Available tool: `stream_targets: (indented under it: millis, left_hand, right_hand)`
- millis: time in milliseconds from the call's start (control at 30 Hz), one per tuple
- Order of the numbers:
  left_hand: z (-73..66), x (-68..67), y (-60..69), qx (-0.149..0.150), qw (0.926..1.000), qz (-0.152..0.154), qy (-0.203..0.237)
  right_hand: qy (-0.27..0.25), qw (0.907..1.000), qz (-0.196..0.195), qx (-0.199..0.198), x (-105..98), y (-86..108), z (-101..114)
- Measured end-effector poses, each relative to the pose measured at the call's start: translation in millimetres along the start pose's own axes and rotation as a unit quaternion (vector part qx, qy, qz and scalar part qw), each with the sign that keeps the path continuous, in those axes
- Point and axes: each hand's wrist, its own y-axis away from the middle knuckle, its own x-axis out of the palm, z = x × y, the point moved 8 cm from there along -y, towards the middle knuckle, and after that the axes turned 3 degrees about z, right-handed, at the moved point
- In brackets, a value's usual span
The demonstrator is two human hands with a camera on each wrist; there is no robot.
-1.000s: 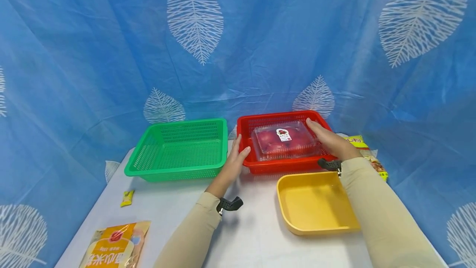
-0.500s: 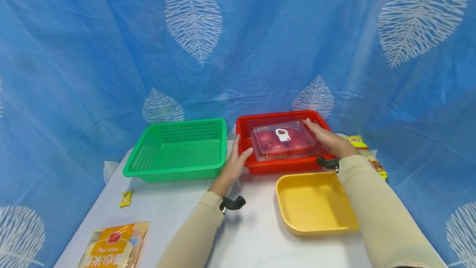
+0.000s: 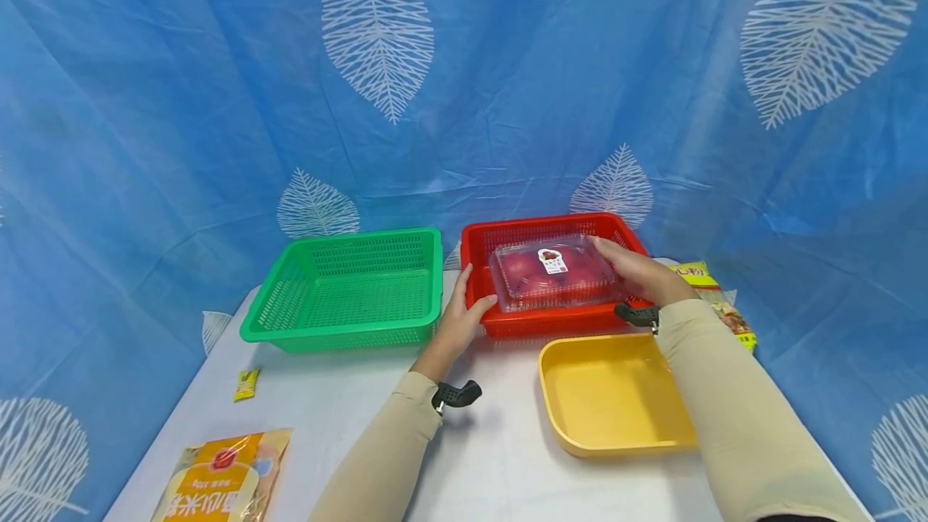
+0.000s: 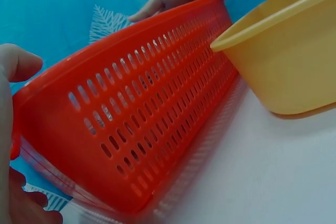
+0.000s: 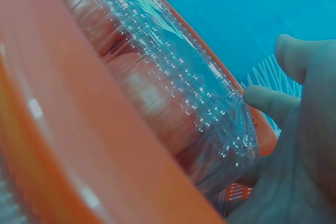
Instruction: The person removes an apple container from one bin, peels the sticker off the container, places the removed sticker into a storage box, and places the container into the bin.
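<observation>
A red basket (image 3: 554, 322) holds a clear plastic box (image 3: 554, 272) of round red fruit with a white label. Beside the basket's front left corner is my left hand (image 3: 458, 319), its fingers along the outer wall and its thumb near the rim. In the left wrist view the thumb (image 4: 23, 62) lies just by the rim, with fingertips (image 4: 39, 208) lower down. My right hand (image 3: 641, 274) reaches over the basket's right side to the box's right end. One finger (image 5: 270, 100) touches or nearly touches the box edge in the right wrist view; the lower fingers are partly hidden.
Left of the red basket stands a green basket (image 3: 341, 339). A yellow tray (image 3: 616, 397) sits in front, partly under the right forearm. A yellow snack bag (image 3: 732, 321) lies at right, an orange snack bag (image 3: 221, 478) and a small yellow packet (image 3: 246, 385) at left.
My right hand's fingertips have shifted slightly left, down onto the box's right end. The left hand has edged a little right, its thumb coming nearer the basket rim. Box and baskets look unmoved.
</observation>
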Motion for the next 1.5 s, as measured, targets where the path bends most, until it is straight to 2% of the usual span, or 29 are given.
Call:
stream_targets:
  millis: [167, 400, 500, 733, 933, 1300, 1500]
  left_hand:
    - [3.3, -1.5, 2.4, -0.015, 0.9999, 0.002, -0.003]
    - [8.3, -2.7, 3.2, -0.015, 0.9998, 0.012, 0.001]
    - [10.0, -2.4, 2.7, -0.014, 0.9997, 0.016, 0.011]
    - [13.2, -0.5, 1.6, -0.015, 0.9995, 0.017, 0.024]
    - [13.3, -0.1, 1.4, -0.014, 0.9989, 0.018, 0.04]
    - [15.4, 0.2, 1.5, -0.015, 0.9983, 0.018, 0.053]
    - [14.0, 1.4, 1.0, -0.013, 0.9978, 0.022, 0.061]
  right_hand:
    - [-0.006, 1.0, 0.001, 0.0, -0.7, -2.6, -2.2]
    - [-0.01, 0.9999, 0.005, 0.001, 1.0, -2.6, -3.2]
    - [-0.018, 0.9998, -0.001, 0.01, 0.4, -2.1, -5.8]
    - [0.003, 0.9996, -0.025, 0.011, -3.1, -0.9, -8.8]
    - [-0.008, 0.9991, -0.038, 0.017, -1.9, 0.4, -10.1]
    - [-0.009, 0.9994, -0.029, 0.019, -1.8, -0.3, -9.7]
    - [-0.001, 0.9996, -0.009, 0.025, -0.7, 1.2, -7.8]
